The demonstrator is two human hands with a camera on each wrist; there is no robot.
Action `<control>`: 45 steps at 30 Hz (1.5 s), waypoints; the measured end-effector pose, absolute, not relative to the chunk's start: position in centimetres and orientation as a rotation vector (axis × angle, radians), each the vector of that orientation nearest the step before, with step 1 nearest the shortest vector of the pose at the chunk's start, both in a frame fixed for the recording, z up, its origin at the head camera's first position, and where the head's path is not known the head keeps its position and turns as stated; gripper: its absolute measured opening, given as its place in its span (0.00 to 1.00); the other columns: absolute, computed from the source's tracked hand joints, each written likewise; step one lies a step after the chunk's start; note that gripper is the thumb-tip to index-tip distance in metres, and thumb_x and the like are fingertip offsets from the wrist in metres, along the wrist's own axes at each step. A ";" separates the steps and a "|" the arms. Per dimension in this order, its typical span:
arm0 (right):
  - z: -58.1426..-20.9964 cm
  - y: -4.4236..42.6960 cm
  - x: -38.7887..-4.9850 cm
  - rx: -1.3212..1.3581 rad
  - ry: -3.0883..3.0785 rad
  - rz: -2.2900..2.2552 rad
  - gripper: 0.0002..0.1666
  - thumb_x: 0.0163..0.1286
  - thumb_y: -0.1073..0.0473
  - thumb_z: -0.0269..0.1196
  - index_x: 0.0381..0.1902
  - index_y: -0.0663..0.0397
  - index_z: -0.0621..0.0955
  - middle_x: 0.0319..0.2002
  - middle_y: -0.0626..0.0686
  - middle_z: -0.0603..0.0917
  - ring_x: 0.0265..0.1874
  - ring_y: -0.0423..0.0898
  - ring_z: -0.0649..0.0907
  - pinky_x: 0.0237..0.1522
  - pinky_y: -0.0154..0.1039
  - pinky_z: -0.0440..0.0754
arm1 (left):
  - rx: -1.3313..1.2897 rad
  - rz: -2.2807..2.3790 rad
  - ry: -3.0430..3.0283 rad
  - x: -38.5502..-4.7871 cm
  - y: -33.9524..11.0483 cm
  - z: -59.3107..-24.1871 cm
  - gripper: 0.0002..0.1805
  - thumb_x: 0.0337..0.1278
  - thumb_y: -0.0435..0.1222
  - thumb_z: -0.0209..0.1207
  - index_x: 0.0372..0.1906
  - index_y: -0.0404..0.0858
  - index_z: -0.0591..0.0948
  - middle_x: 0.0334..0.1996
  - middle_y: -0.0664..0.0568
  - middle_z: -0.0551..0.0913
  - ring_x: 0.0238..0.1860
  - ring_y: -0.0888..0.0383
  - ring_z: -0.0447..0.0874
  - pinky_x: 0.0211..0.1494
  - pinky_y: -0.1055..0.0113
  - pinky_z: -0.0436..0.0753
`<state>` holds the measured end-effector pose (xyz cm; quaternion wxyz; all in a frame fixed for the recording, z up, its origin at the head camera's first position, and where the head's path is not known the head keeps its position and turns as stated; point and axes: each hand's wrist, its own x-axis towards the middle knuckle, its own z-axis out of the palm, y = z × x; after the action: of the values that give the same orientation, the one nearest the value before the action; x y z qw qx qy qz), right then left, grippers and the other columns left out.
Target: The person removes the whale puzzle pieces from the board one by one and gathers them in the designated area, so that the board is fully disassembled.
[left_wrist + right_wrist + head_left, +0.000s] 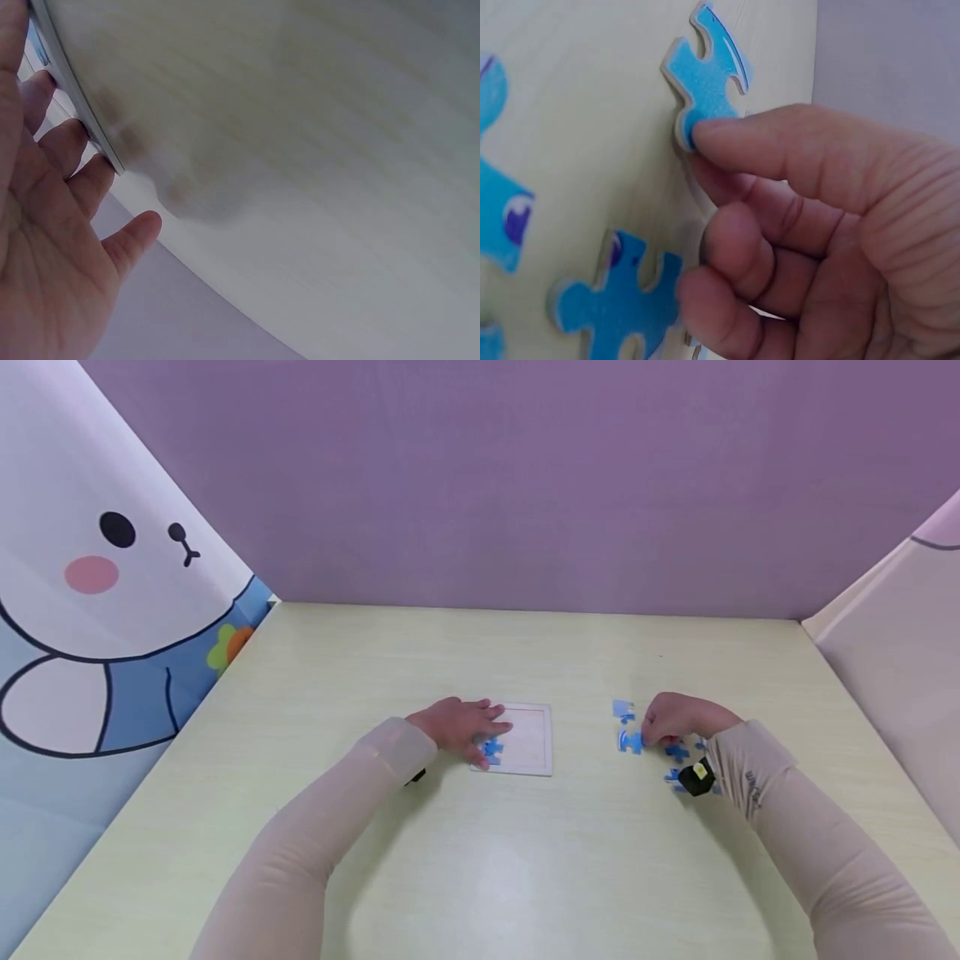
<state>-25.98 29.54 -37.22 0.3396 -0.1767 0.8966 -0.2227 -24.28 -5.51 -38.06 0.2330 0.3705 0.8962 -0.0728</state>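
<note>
My left hand point(457, 724) rests with spread fingers over the left edge of a shallow white puzzle tray point(546, 739). A blue jigsaw piece point(492, 748) lies in the tray's lower left corner, partly under that hand. In the left wrist view, fingertips touch the tray's rim point(82, 105). My right hand point(678, 717) is to the right of the tray. Its thumb and index finger pinch the end of a blue jigsaw piece with a white curved line point(709, 82), close to the table. The other fingers are curled beside another blue piece point(626, 300).
Several loose blue pieces lie around my right hand, including a light blue one point(622, 708) behind and one point(678, 752) under the wrist. A pale wooden table point(480, 860) carries everything. A purple panel point(525, 485) stands at the back, with a printed cartoon panel point(90, 693) on the left.
</note>
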 end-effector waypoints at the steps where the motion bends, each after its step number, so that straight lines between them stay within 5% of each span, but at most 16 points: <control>1: -37.2 29.5 -26.0 -0.463 2.335 -0.579 0.20 0.56 0.66 0.60 0.10 0.47 0.68 0.10 0.44 0.66 0.12 0.39 0.65 0.31 0.36 0.69 | 1.020 -0.201 2.462 -24.3 -5.5 -38.0 0.42 0.58 0.58 0.58 0.75 0.51 0.58 0.75 0.51 0.50 0.75 0.50 0.45 0.68 0.46 0.61; 12: -37.1 29.5 -25.8 -0.440 2.376 -0.532 0.19 0.58 0.64 0.60 0.11 0.47 0.69 0.11 0.44 0.66 0.13 0.40 0.67 0.36 0.38 0.70 | 1.014 -0.204 2.457 -24.1 -5.5 -38.1 0.43 0.57 0.58 0.59 0.75 0.52 0.58 0.75 0.52 0.50 0.75 0.50 0.45 0.68 0.48 0.62; 16: -36.7 29.4 -25.6 -0.468 2.451 -0.553 0.08 0.61 0.61 0.62 0.24 0.58 0.80 0.16 0.45 0.72 0.20 0.42 0.72 0.36 0.41 0.72 | 1.035 -0.207 2.456 -24.2 -5.6 -37.9 0.42 0.58 0.58 0.58 0.74 0.51 0.58 0.75 0.51 0.51 0.74 0.49 0.47 0.66 0.49 0.64; 19: -36.5 29.1 -25.5 -0.515 2.487 -0.614 0.11 0.63 0.60 0.62 0.37 0.64 0.83 0.23 0.47 0.78 0.25 0.43 0.75 0.37 0.42 0.74 | 1.039 -0.191 2.451 -24.2 -5.7 -37.7 0.42 0.58 0.57 0.58 0.74 0.49 0.59 0.75 0.49 0.52 0.74 0.48 0.47 0.66 0.48 0.64; 25: -36.7 27.6 -25.1 -0.553 2.524 -0.729 0.13 0.63 0.61 0.62 0.43 0.63 0.82 0.38 0.53 0.83 0.33 0.46 0.78 0.37 0.42 0.76 | 1.030 -0.174 2.447 -24.4 -5.8 -37.5 0.42 0.58 0.58 0.58 0.74 0.49 0.58 0.75 0.49 0.51 0.74 0.48 0.46 0.67 0.46 0.62; 35: -36.5 23.8 -23.9 -0.604 2.652 -0.737 0.17 0.64 0.59 0.64 0.48 0.62 0.82 0.32 0.51 0.82 0.28 0.44 0.77 0.37 0.43 0.75 | 0.969 -0.106 2.444 -24.7 -6.2 -37.4 0.46 0.53 0.60 0.61 0.74 0.50 0.58 0.75 0.51 0.51 0.75 0.49 0.46 0.69 0.46 0.58; 45: -36.5 19.1 -22.4 -0.738 2.711 -0.725 0.20 0.62 0.56 0.66 0.50 0.59 0.83 0.23 0.46 0.78 0.20 0.40 0.73 0.22 0.34 0.69 | 0.982 -0.167 2.460 -24.8 -6.3 -37.6 0.46 0.52 0.60 0.62 0.74 0.51 0.59 0.75 0.51 0.52 0.74 0.49 0.48 0.68 0.47 0.61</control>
<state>-22.39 19.13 -36.54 0.1196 -0.2524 0.9277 -0.2480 -24.81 -6.30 -37.57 0.2412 0.3590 0.8995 -0.0612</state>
